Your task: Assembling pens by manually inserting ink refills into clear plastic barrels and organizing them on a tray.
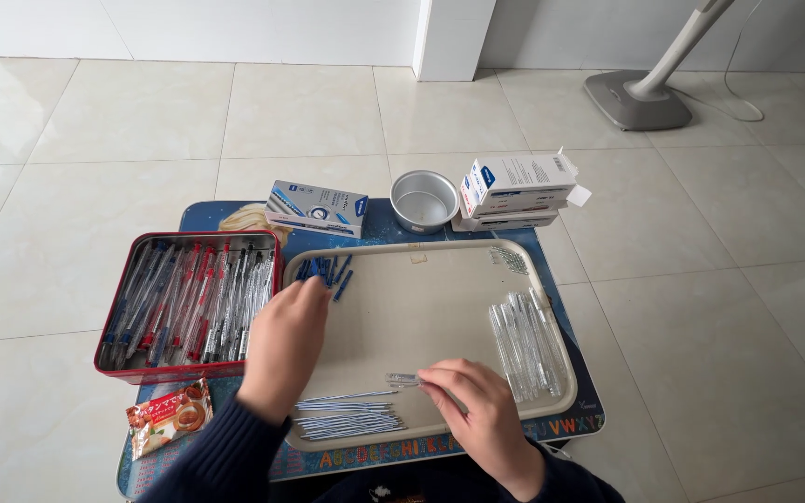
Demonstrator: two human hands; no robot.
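Two hands over beige plastic tray (421, 279): left hand (286, 340), fingers curled, reaching small blue pen caps (326, 271) upper left; right hand (477, 410) pinching thin metal-tipped pen part (404, 379) at lower centre, sorted groups kept apart.

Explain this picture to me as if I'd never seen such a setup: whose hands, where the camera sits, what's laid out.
No machine here: a person wearing a head camera looks down at their own bare hands over a low table. The left hand reaches toward a pile of blue caps on a beige tray. The right hand pinches a thin pen part between its fingers. Also on the tray: ink refills and clear barrels. A red tin of pens sits left; boxes and a metal cup behind.
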